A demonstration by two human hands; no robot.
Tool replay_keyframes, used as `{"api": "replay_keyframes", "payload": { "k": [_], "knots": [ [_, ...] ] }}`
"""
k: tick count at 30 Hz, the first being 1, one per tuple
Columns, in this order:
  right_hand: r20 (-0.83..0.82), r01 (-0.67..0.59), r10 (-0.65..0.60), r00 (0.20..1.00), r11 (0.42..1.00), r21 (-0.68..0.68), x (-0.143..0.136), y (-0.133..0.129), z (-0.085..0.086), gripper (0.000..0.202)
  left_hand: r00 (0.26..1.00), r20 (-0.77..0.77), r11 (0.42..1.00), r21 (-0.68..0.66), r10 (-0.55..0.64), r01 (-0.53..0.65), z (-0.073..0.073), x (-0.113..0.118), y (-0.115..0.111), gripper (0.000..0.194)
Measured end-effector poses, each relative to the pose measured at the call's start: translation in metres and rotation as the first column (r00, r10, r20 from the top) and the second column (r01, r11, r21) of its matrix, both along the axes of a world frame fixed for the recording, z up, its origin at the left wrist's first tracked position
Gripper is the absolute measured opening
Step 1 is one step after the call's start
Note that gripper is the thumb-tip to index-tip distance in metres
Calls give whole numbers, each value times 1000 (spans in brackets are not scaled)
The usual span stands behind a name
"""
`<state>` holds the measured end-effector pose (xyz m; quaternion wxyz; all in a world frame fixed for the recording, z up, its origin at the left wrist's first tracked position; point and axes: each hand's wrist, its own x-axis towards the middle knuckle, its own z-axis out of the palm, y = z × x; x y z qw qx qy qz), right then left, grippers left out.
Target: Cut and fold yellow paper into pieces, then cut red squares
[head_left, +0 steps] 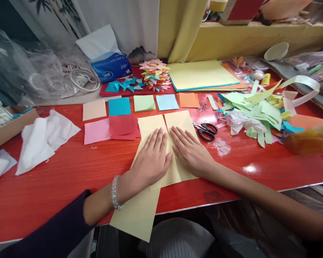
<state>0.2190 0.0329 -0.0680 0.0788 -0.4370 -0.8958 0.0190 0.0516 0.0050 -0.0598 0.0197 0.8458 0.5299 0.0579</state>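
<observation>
Table: red (pixel 56 190), near edge just before us; its surface stretches left from our sheet (pixel 174 172) to the tissue (pixel 44 139).
Far and right sides: squares (pixel 119 106) lie near the sheet's far edge, scissors (pixel 206 132) at its right edge.
Sheet: pale yellow, long axis running away from us, far end split.
Strip (pixel 138 215): slants out beneath, overhanging the table's near edge.
Grip: our left hand (pixel 152 157) and right hand (pixel 190 152) lie flat, fingers straight, the sheet under both.
</observation>
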Motion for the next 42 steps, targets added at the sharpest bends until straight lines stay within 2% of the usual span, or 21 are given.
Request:
{"api": "replay_keyframes", "payload": {
  "k": [10,33,42],
  "knots": [
    [41,32,-32,999,999,1,-2,-2,2,54,999,30,999,35,31,-33,-1,6,-3,60],
    [58,69,-68,996,998,-8,-5,-5,3,54,1000,7,996,87,19,-20,-5,5,-4,57],
    [37,76,-76,996,997,1,-4,-6,0,54,999,6,997,68,32,-32,-5,6,-4,57]
  ]
}}
